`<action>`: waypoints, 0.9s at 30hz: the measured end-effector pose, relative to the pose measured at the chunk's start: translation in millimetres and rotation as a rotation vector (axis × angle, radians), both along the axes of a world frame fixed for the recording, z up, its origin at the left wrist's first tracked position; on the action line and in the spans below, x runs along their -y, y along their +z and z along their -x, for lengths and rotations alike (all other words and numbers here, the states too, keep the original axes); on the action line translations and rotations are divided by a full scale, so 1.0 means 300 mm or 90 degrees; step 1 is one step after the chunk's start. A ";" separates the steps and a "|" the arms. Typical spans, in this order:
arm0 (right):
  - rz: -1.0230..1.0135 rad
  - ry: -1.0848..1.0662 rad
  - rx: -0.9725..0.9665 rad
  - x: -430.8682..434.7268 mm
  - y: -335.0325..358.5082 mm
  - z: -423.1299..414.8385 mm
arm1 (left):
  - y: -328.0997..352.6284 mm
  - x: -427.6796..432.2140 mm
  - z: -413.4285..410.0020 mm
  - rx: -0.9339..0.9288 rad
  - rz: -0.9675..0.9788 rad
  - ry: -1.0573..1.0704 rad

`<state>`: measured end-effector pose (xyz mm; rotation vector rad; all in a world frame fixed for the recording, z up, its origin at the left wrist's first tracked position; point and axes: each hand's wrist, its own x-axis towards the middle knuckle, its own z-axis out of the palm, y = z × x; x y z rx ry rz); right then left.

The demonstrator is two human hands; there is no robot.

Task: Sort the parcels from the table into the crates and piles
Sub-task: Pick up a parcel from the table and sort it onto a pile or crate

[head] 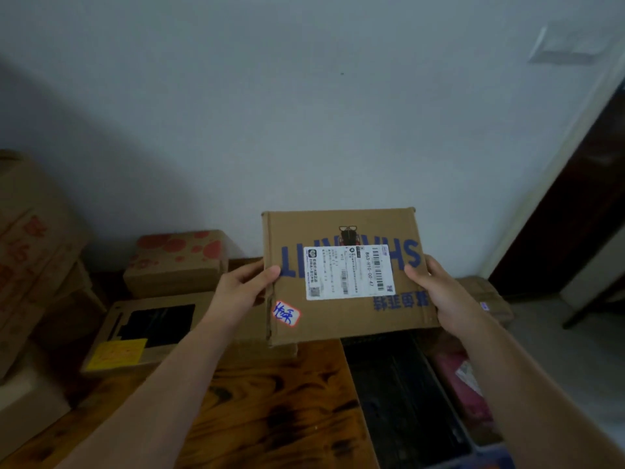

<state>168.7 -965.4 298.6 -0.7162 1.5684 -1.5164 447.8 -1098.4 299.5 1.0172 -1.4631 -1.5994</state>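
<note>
I hold a flat brown cardboard parcel [341, 228] up in front of the wall, above the far edge of the wooden table [270, 411]. It bears blue lettering, a white shipping label and a small red-edged sticker with blue writing. My left hand [241, 282] grips its left edge, thumb on the top face. My right hand [436, 286] grips the right edge the same way. A black crate [399, 394] stands below right of the parcel.
On the table lie a box with red spots [176, 262] and a flat box with a black window and yellow sticker [142, 330]. Large cartons [30, 252] stack at the left. Another brown parcel [487, 296] and a pink packet [463, 384] lie at the right. A dark door [575, 204] stands far right.
</note>
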 end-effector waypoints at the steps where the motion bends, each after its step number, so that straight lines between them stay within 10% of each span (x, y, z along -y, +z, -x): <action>1: 0.004 0.010 0.010 -0.038 -0.005 0.029 | -0.008 -0.021 0.032 -0.004 -0.004 -0.005; 27: -0.253 -0.086 -0.028 -0.830 -0.454 1.157 | -0.544 -0.740 1.326 0.068 -0.278 -0.008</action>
